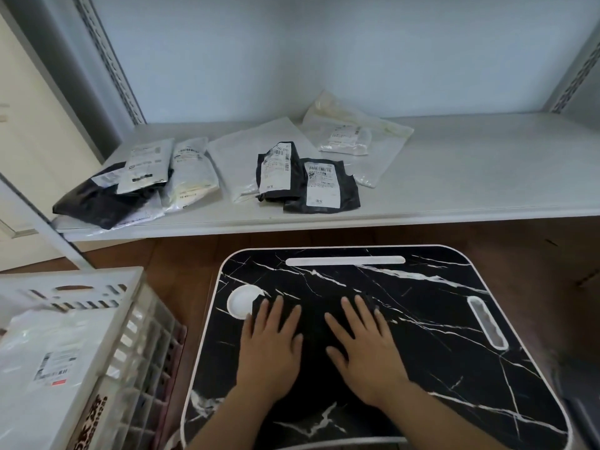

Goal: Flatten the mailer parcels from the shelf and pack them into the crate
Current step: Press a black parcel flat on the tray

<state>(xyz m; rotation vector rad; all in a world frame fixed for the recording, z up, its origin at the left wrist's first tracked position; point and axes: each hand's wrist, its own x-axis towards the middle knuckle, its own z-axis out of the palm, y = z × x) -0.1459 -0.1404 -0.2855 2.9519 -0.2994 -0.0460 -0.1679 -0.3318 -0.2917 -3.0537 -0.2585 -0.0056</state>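
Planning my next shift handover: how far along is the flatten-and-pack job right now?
Done: at least one white mailer already lies in the crate. In hand: the left hand and right hand press flat on a black parcel on the marble lap tray. Left: several parcels wait on the shelf, including a black mailer and a clear bag.

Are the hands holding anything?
No grip: the left hand and right hand press flat, fingers straight, on a black mailer parcel on the marble-patterned lap desk.
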